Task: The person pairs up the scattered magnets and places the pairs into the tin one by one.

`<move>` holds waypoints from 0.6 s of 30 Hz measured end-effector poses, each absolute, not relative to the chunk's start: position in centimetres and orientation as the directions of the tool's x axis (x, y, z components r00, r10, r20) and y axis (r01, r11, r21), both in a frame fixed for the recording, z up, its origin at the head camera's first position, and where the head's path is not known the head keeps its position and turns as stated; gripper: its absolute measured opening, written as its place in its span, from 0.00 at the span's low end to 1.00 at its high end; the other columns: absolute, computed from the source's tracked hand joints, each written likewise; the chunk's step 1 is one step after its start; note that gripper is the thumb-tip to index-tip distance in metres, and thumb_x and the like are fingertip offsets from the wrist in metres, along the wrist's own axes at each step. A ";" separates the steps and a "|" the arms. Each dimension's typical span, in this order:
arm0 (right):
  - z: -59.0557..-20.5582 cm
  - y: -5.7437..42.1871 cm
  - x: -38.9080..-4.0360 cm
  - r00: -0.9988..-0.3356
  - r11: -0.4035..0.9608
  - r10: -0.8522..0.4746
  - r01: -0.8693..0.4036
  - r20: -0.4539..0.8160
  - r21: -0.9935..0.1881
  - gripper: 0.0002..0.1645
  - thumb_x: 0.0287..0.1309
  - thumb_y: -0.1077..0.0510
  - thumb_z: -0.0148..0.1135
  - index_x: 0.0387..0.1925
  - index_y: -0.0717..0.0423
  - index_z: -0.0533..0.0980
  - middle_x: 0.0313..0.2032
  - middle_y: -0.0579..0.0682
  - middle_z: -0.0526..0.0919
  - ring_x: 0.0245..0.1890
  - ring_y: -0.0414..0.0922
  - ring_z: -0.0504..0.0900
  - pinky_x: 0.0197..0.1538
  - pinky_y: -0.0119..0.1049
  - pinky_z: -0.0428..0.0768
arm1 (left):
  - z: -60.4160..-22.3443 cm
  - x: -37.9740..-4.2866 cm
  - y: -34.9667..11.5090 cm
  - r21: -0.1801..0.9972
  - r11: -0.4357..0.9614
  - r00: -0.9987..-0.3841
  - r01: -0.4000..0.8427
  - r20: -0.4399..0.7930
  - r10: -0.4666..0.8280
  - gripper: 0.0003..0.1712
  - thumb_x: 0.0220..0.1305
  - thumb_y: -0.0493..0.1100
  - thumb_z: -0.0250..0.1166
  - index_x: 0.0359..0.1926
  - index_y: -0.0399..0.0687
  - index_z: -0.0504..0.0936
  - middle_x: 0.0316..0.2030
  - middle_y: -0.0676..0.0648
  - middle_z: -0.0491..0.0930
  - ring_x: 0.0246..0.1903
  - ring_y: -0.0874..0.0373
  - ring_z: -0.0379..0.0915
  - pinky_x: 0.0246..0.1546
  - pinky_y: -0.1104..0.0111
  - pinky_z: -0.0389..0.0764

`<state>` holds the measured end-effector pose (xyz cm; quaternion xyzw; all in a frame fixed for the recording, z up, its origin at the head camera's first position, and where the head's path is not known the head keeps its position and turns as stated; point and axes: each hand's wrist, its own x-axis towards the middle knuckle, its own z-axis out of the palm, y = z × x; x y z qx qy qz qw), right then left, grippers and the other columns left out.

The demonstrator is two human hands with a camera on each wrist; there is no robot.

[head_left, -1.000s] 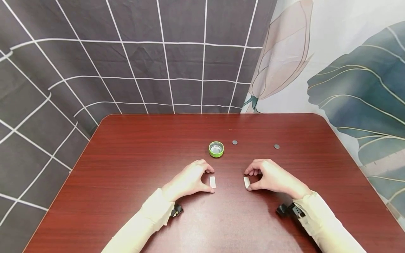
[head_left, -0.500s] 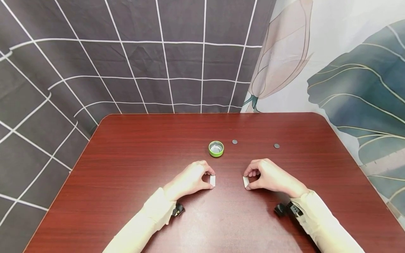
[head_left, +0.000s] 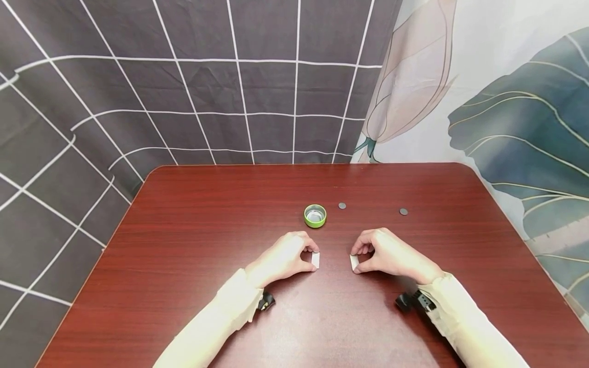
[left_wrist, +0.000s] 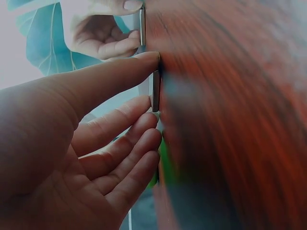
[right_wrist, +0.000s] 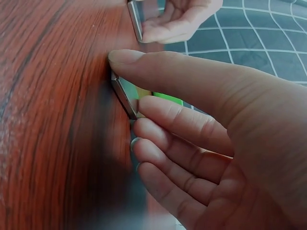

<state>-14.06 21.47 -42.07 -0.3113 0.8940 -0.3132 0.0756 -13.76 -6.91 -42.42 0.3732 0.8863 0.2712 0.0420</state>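
My left hand pinches a small flat silvery-white rectangular piece by its short ends, thumb at the near end and index finger at the far one. My right hand grips a matching rectangular piece the same way. Both pieces face each other across a short gap, low at the tabletop. In the left wrist view, the left piece shows a thin dark edge between thumb and fingertip. The right wrist view has the right piece under the thumb tip, its face shiny.
A small round green tin, its top uncovered, stands beyond the hands. Behind and to the right lie two grey discs, one closer and one farther right. The reddish-brown table backs onto hanging cloths.
Fingers that stood loosely around the two pieces have closed on their ends. The left hand has moved right and the right hand left, each sliding its piece, so the gap has narrowed.
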 end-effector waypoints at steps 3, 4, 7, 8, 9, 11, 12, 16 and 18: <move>-42.0 21.2 -14.1 -0.789 0.600 -0.610 -0.521 0.075 -0.607 0.16 0.38 0.58 0.84 0.30 0.46 0.85 0.28 0.37 0.80 0.30 0.39 0.78 0.36 0.33 0.80 | -42.5 -13.9 -6.7 0.512 0.575 -0.719 0.638 0.127 0.684 0.17 0.53 0.43 0.80 0.43 0.44 0.87 0.37 0.51 0.81 0.36 0.57 0.74 0.42 0.69 0.75; -42.1 21.2 -14.2 -0.787 0.596 -0.612 -0.526 0.081 -0.607 0.16 0.38 0.58 0.84 0.30 0.47 0.85 0.28 0.37 0.80 0.30 0.39 0.78 0.36 0.33 0.79 | -42.5 -13.9 -6.5 0.510 0.576 -0.718 0.639 0.126 0.685 0.17 0.53 0.43 0.80 0.43 0.44 0.87 0.37 0.51 0.81 0.36 0.57 0.74 0.42 0.69 0.74; -42.1 21.0 -14.2 -0.785 0.595 -0.613 -0.529 0.084 -0.605 0.16 0.37 0.58 0.85 0.30 0.46 0.85 0.28 0.38 0.80 0.30 0.39 0.78 0.36 0.33 0.79 | -42.6 -14.0 -6.2 0.511 0.577 -0.719 0.636 0.122 0.684 0.17 0.54 0.43 0.80 0.44 0.44 0.87 0.37 0.51 0.80 0.36 0.58 0.74 0.42 0.69 0.74; -42.1 20.9 -14.3 -0.785 0.594 -0.614 -0.530 0.084 -0.605 0.16 0.37 0.58 0.85 0.30 0.46 0.85 0.28 0.38 0.80 0.31 0.39 0.78 0.36 0.33 0.79 | -42.6 -14.1 -6.1 0.515 0.577 -0.719 0.635 0.121 0.684 0.17 0.54 0.43 0.80 0.44 0.44 0.87 0.37 0.51 0.81 0.36 0.58 0.74 0.42 0.70 0.74; -42.1 20.9 -14.3 -0.784 0.593 -0.616 -0.531 0.085 -0.605 0.16 0.37 0.58 0.85 0.30 0.46 0.85 0.28 0.38 0.80 0.31 0.39 0.78 0.36 0.33 0.79 | -42.7 -14.1 -6.0 0.517 0.576 -0.720 0.633 0.121 0.683 0.17 0.54 0.43 0.80 0.44 0.44 0.87 0.37 0.52 0.80 0.36 0.58 0.74 0.42 0.70 0.74; -42.1 20.7 -14.3 -0.787 0.597 -0.612 -0.526 0.079 -0.606 0.16 0.37 0.58 0.85 0.30 0.46 0.85 0.28 0.38 0.80 0.31 0.39 0.78 0.36 0.32 0.79 | -42.7 -14.2 -5.8 0.522 0.577 -0.724 0.628 0.118 0.680 0.17 0.53 0.44 0.80 0.43 0.44 0.87 0.37 0.52 0.80 0.36 0.59 0.74 0.42 0.71 0.75; -42.2 20.6 -14.4 -0.786 0.595 -0.613 -0.527 0.081 -0.606 0.16 0.38 0.58 0.85 0.30 0.46 0.85 0.28 0.38 0.80 0.31 0.39 0.78 0.36 0.33 0.79 | -42.7 -14.2 -5.7 0.523 0.578 -0.725 0.626 0.118 0.679 0.17 0.53 0.44 0.80 0.43 0.44 0.87 0.37 0.52 0.80 0.36 0.59 0.74 0.42 0.71 0.75; -42.2 20.4 -14.5 -0.787 0.595 -0.612 -0.525 0.081 -0.609 0.16 0.38 0.57 0.85 0.30 0.46 0.85 0.28 0.38 0.80 0.31 0.39 0.78 0.37 0.33 0.79 | -42.9 -14.3 -5.3 0.516 0.586 -0.730 0.625 0.119 0.673 0.18 0.53 0.45 0.81 0.43 0.45 0.87 0.37 0.52 0.81 0.37 0.59 0.76 0.42 0.71 0.75; -42.3 20.3 -14.5 -0.786 0.593 -0.612 -0.525 0.083 -0.611 0.16 0.39 0.57 0.85 0.30 0.47 0.85 0.28 0.38 0.80 0.31 0.39 0.78 0.37 0.33 0.79 | -42.9 -14.3 -5.2 0.512 0.593 -0.734 0.622 0.118 0.669 0.18 0.53 0.45 0.81 0.43 0.45 0.87 0.37 0.52 0.81 0.37 0.59 0.76 0.43 0.71 0.75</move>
